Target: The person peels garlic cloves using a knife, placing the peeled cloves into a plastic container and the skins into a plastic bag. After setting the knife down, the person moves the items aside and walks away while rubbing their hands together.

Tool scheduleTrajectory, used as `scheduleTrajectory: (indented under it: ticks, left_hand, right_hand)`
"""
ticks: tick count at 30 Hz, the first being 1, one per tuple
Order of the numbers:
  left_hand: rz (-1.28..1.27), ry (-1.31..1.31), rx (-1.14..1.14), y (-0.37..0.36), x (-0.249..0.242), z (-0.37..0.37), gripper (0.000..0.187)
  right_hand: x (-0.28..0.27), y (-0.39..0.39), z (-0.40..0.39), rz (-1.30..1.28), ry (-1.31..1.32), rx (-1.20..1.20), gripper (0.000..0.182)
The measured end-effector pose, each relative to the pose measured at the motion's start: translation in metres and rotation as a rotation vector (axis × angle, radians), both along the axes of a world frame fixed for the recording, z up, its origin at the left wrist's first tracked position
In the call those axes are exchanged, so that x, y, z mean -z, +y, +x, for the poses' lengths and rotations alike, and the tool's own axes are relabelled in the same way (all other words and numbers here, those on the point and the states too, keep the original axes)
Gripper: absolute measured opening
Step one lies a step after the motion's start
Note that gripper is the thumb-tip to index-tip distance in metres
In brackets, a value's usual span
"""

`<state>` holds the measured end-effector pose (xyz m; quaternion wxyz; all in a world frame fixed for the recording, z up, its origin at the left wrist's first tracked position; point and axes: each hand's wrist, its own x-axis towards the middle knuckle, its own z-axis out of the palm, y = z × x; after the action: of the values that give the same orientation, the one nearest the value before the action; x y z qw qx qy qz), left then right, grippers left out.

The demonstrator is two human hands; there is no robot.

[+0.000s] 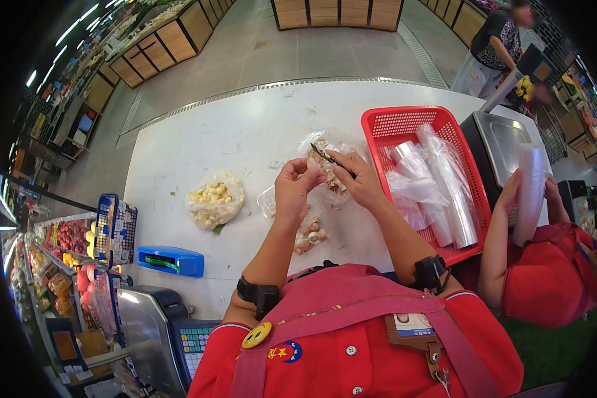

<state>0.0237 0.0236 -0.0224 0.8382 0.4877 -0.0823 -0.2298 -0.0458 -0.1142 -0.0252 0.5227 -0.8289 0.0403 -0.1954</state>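
My left hand [297, 188] is closed in a pinch on a small pale piece, which looks like a garlic clove. My right hand [359, 180] holds a small dark knife [323, 155], its blade pointing toward the left hand. Beneath and behind both hands lies a clear plastic bag with brownish peelings [331, 182]. Unpeeled cloves [310, 235] lie in clear plastic just below my left hand. To the left, a clear bag of peeled cloves [213, 201] rests on the white table [159, 159].
A red basket [418, 114] with plastic bag rolls [448, 192] stands right, beside a metal scale [504, 142]. At the far right a co-worker's hands [511, 192] hold another roll. A blue tape dispenser [191, 262] and a second scale [146, 338] are at the left. Another person [497, 50] stands beyond the table.
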Motion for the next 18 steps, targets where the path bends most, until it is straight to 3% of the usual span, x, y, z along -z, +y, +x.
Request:
scheduleTrajectory:
  ticks: [18]
  left_hand:
    - [-0.048, -0.095, -0.014, 0.0021, 0.0, -0.0032, 0.011]
  right_hand:
    - [-0.0037, 0.0081, -0.0017, 0.246, 0.008, -0.21, 0.034]
